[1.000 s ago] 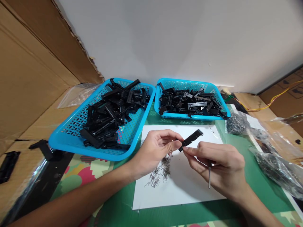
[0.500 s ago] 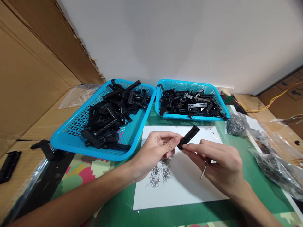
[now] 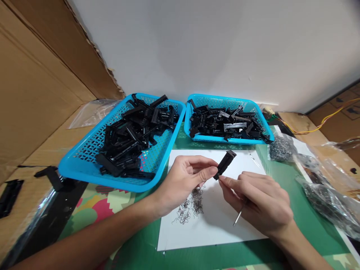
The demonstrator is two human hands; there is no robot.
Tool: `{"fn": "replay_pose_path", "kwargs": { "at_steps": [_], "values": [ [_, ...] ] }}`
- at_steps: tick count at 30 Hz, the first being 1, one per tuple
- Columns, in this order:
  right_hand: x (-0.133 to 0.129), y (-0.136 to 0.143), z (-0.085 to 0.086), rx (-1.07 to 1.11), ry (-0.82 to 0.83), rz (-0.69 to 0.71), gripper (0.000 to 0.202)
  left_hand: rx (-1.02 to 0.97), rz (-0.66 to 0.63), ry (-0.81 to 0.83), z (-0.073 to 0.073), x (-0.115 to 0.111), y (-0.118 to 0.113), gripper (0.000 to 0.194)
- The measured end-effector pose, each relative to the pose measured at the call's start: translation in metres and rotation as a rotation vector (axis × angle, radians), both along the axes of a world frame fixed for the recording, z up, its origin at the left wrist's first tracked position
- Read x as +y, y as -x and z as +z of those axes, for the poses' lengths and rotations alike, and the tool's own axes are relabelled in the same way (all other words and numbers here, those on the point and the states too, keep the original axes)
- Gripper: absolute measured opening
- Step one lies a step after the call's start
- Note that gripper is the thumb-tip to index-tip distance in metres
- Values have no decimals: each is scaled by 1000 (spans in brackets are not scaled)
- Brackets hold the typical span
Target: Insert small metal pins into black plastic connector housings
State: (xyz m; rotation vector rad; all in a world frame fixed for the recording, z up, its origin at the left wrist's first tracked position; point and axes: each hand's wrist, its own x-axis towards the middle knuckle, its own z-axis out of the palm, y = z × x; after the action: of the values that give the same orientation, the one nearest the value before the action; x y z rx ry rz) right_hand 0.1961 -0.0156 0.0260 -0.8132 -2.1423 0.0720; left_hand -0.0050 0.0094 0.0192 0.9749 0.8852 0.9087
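Note:
Between the thumb and fingers of my left hand (image 3: 192, 176) is a narrow black plastic part (image 3: 225, 163), held at its lower end and slanting up to the right. My right hand (image 3: 257, 198) is closed, its thumb and forefinger tips at the lower end of that part; whether they pinch something small there I cannot tell. A tool with a thin metal shaft (image 3: 237, 218) is tucked in the right hand, its handle hidden by the fingers. Beneath the hands, a pile of small, thin wire springs (image 3: 189, 208) lies on a white sheet (image 3: 219, 228).
A blue basket (image 3: 108, 182) of black plastic parts stands at the left, and a second blue basket (image 3: 227, 140) of similar parts at the back. Clear bags of small metal pieces (image 3: 281, 148) lie at the right. Loose black parts (image 3: 10, 197) lie far left.
The black part has turned in my left hand and now stands steeper. My right hand has shifted slightly, its fingertips still at the part's lower end, and the metal shaft has swung down and left.

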Motion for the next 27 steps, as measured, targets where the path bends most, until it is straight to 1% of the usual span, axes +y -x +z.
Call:
{"fn": "replay_pose_path", "kwargs": {
  "at_steps": [3, 5, 8, 10, 12, 14, 16, 20, 22, 24, 26, 27],
  "values": [
    [0, 1, 0, 43, 33, -10, 18, 37, 18, -60, -1, 2, 0, 26],
    [-1, 1, 0, 70, 97, -2, 20, 54, 22, -95, -1, 2, 0, 27],
    [-2, -1, 0, 122, 224, 12, 17, 63, 2, -115, 0, 2, 0, 29],
    [-1, -3, 0, 131, 253, 13, 16, 59, -21, -107, 1, 1, 1, 30],
    [1, -4, -1, 100, 203, 4, 15, 47, -44, -65, 2, 1, 1, 32],
    [3, -7, -1, 42, 120, -4, 15, 35, -73, 2, 3, 1, 2, 34],
    [6, -10, -2, -9, 55, -11, 19, 28, -106, 51, 4, 1, 3, 37],
    [10, -21, -2, -83, -20, -19, 30, 17, -185, 42, 5, 2, 2, 39],
    [10, -26, -3, -107, -45, 9, 35, 52, -219, 20, 5, 1, 1, 42],
    [10, -30, -4, -127, -57, 35, 37, 133, -238, -36, 5, 0, 2, 46],
    [12, -32, -6, -156, -67, 29, 33, 266, -217, -163, 6, 0, 3, 46],
    [13, -32, -8, -172, -66, 17, 30, 346, -192, -253, 6, 0, 5, 43]
  ]
}}
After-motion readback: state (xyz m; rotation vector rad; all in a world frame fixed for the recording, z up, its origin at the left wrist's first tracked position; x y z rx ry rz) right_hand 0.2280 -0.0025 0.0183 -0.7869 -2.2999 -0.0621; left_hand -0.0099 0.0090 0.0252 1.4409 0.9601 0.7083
